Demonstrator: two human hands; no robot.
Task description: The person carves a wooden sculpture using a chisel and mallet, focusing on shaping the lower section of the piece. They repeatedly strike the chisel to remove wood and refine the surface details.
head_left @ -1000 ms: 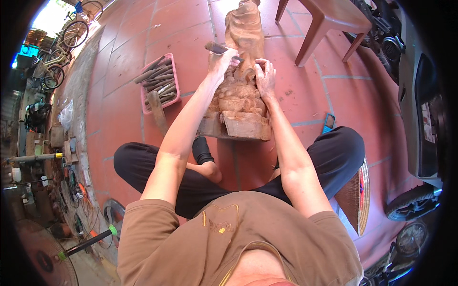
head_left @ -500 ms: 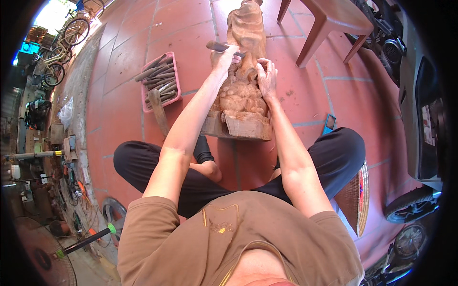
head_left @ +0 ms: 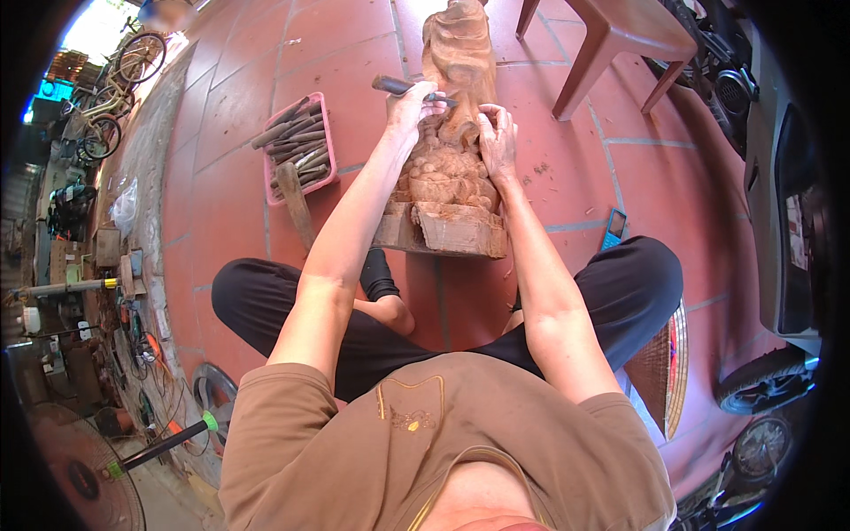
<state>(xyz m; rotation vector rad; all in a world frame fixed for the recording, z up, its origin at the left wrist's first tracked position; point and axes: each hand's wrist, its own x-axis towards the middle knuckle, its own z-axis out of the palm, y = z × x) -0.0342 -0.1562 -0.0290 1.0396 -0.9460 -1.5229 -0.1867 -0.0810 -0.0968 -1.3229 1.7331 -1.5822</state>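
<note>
A carved wooden statue (head_left: 460, 57) lies on the tiled floor, its rough block base (head_left: 460, 232) toward me and its draped figure stretching away. My left hand (head_left: 411, 108) grips a wood chisel (head_left: 392, 85) by its dark handle. The blade points right and its tip meets the carving's middle, just above the knobbly carved part. My right hand (head_left: 498, 142) rests against the statue's right side, fingers bent and slightly apart, with no tool visible in it.
A pink basket (head_left: 331, 152) full of chisels stands left, with a wooden mallet (head_left: 293, 202) leaning over its near edge. A brown plastic chair (head_left: 611, 40) stands far right. A blue phone (head_left: 614, 230) lies by my right knee. Motorbikes line the right, bicycles (head_left: 142, 58) the far left.
The chisel's handle end has swung slightly left and up in my left hand, its tip still on the carving. My right hand stays beside the statue. A blurred shape appears at the upper left.
</note>
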